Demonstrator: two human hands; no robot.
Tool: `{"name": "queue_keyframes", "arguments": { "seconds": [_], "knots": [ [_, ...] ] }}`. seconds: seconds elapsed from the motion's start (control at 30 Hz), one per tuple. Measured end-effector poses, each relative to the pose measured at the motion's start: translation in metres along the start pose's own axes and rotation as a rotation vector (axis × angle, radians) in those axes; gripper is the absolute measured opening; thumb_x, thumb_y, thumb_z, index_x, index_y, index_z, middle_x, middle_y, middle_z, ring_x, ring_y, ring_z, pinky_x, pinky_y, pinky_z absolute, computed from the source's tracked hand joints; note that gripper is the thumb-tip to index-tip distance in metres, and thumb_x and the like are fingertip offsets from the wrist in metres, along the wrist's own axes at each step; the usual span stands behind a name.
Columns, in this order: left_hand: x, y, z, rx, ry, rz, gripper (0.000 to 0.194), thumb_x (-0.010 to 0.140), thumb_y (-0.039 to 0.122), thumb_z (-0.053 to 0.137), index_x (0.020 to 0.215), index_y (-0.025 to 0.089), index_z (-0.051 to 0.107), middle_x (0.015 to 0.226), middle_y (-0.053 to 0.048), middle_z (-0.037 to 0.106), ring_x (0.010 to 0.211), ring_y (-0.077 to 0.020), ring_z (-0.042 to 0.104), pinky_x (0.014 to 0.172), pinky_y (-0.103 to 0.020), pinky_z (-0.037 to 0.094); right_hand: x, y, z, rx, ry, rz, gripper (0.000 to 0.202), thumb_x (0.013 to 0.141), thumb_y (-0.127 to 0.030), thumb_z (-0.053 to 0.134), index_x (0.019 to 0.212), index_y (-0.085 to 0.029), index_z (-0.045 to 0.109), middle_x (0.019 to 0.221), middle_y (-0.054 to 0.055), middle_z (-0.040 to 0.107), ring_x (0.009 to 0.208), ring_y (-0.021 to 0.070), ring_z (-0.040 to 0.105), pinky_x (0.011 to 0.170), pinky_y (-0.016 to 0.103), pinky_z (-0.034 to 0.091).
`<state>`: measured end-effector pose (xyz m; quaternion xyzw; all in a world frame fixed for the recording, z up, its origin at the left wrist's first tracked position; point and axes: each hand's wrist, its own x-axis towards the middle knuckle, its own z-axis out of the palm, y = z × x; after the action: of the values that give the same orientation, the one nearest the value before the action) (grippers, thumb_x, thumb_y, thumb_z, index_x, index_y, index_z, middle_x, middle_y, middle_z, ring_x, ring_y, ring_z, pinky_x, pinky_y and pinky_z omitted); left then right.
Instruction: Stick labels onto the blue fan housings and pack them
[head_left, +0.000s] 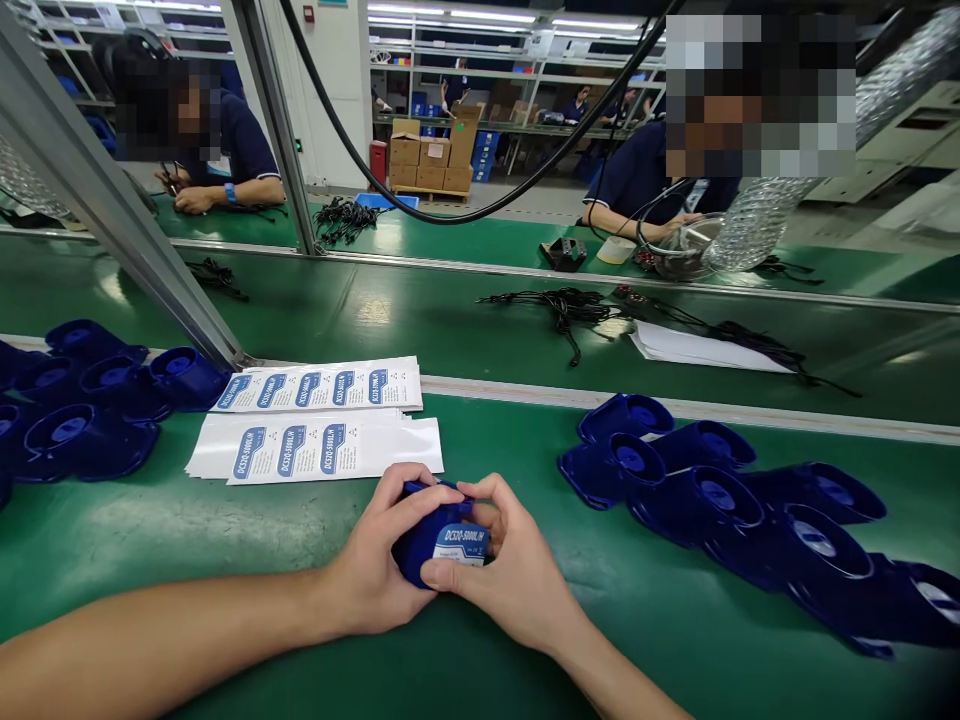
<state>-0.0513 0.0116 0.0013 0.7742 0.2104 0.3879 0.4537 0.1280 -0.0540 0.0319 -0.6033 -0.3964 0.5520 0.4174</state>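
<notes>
Low over the green table's front, my left hand (390, 560) wraps round a dark blue plastic housing (412, 545). My right hand (510, 560) has thumb and fingers on a blue and white label (461, 543) that lies against the housing's side and reads DC52Q-5000L/H. Part of the label's right edge is hidden by that hand, and much of the housing is covered by my fingers. Just beyond my left hand lie label sheets (315, 450), with several printed labels on the front one. A second stack of label sheets (322, 385) sits behind it.
Blue housings (90, 440) cluster at the left, and more blue housings (720, 495) lie in overlapping rows at the right. Black cables (566, 303) and white paper (705, 347) rest beyond the table's rail. A metal post (142, 200) slants at the left. Two people sit opposite.
</notes>
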Motion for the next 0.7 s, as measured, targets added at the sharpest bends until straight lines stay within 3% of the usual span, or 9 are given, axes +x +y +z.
{"name": "queue_keyframes", "arguments": {
  "seconds": [0.1, 0.2, 0.3, 0.4, 0.47, 0.53, 0.6, 0.7],
  "knots": [
    [0.000, 0.000, -0.001, 0.052, -0.018, 0.067, 0.068, 0.080, 0.011, 0.080, 0.141, 0.030, 0.058, 0.134, -0.011, 0.045, 0.129, -0.0291, 0.054, 0.111, -0.046, 0.054, 0.005, -0.001, -0.003, 0.154, -0.048, -0.008, 0.070, 0.057, -0.034, 0.102, 0.095, -0.027, 0.044, 0.085, -0.003, 0.078, 0.076, 0.0164, 0.070, 0.068, 0.029, 0.054],
    [0.000, 0.000, -0.001, 0.078, -0.030, 0.098, 0.066, 0.082, 0.013, 0.080, 0.142, 0.029, 0.057, 0.134, -0.012, 0.046, 0.131, -0.0292, 0.054, 0.112, -0.046, 0.052, 0.011, 0.000, -0.009, 0.248, -0.074, -0.043, 0.063, 0.065, -0.041, 0.100, 0.087, -0.025, 0.043, 0.080, -0.003, 0.079, 0.072, 0.0134, 0.069, 0.066, 0.026, 0.052],
    [0.000, -0.001, 0.000, 0.100, -0.019, 0.118, 0.067, 0.082, 0.011, 0.080, 0.143, 0.028, 0.057, 0.134, -0.012, 0.047, 0.129, -0.0283, 0.055, 0.110, -0.043, 0.053, 0.016, 0.001, -0.014, 0.292, -0.080, -0.039, 0.061, 0.064, -0.042, 0.101, 0.088, -0.024, 0.048, 0.078, -0.001, 0.080, 0.071, 0.0139, 0.070, 0.068, 0.027, 0.053],
    [0.001, -0.006, 0.001, 0.105, 0.098, 0.115, 0.072, 0.080, 0.014, 0.084, 0.143, 0.030, 0.053, 0.134, -0.011, 0.047, 0.130, -0.0286, 0.055, 0.111, -0.045, 0.052, 0.018, 0.005, -0.014, 0.331, -0.064, -0.050, 0.066, 0.066, -0.046, 0.099, 0.111, -0.024, 0.055, 0.092, 0.004, 0.081, 0.077, 0.0175, 0.074, 0.072, 0.030, 0.056],
    [0.003, -0.011, 0.002, 0.084, 0.246, 0.045, 0.082, 0.075, 0.021, 0.091, 0.144, 0.032, 0.048, 0.137, -0.011, 0.046, 0.133, -0.0308, 0.052, 0.111, -0.047, 0.053, 0.016, 0.009, -0.006, 0.400, -0.090, -0.094, 0.087, 0.068, -0.049, 0.097, 0.135, -0.028, 0.046, 0.111, 0.008, 0.079, 0.090, 0.0214, 0.076, 0.076, 0.033, 0.058],
    [0.004, -0.016, 0.003, 0.071, 0.348, -0.055, 0.097, 0.068, 0.028, 0.097, 0.147, 0.034, 0.041, 0.143, -0.011, 0.041, 0.138, -0.0343, 0.049, 0.111, -0.051, 0.053, 0.014, 0.016, 0.006, 0.443, -0.146, -0.143, 0.104, 0.065, -0.045, 0.099, 0.145, -0.031, 0.035, 0.129, 0.012, 0.073, 0.105, 0.0248, 0.074, 0.082, 0.036, 0.059],
    [0.004, -0.018, 0.005, 0.064, 0.339, -0.126, 0.106, 0.067, 0.031, 0.098, 0.152, 0.035, 0.034, 0.150, -0.013, 0.035, 0.144, -0.0377, 0.042, 0.114, -0.056, 0.052, 0.012, 0.021, 0.017, 0.405, -0.153, -0.166, 0.106, 0.061, -0.038, 0.101, 0.144, -0.031, 0.036, 0.138, 0.013, 0.068, 0.112, 0.0272, 0.072, 0.085, 0.038, 0.060],
    [-0.001, -0.013, 0.007, -0.029, 0.219, -0.137, 0.099, 0.076, 0.030, 0.090, 0.153, 0.035, 0.029, 0.155, -0.015, 0.026, 0.152, -0.0394, 0.033, 0.115, -0.059, 0.051, 0.014, 0.022, 0.015, 0.320, -0.044, -0.179, 0.086, 0.068, -0.037, 0.097, 0.137, -0.029, 0.046, 0.134, 0.012, 0.070, 0.116, 0.0291, 0.071, 0.094, 0.044, 0.059]
  ]
}}
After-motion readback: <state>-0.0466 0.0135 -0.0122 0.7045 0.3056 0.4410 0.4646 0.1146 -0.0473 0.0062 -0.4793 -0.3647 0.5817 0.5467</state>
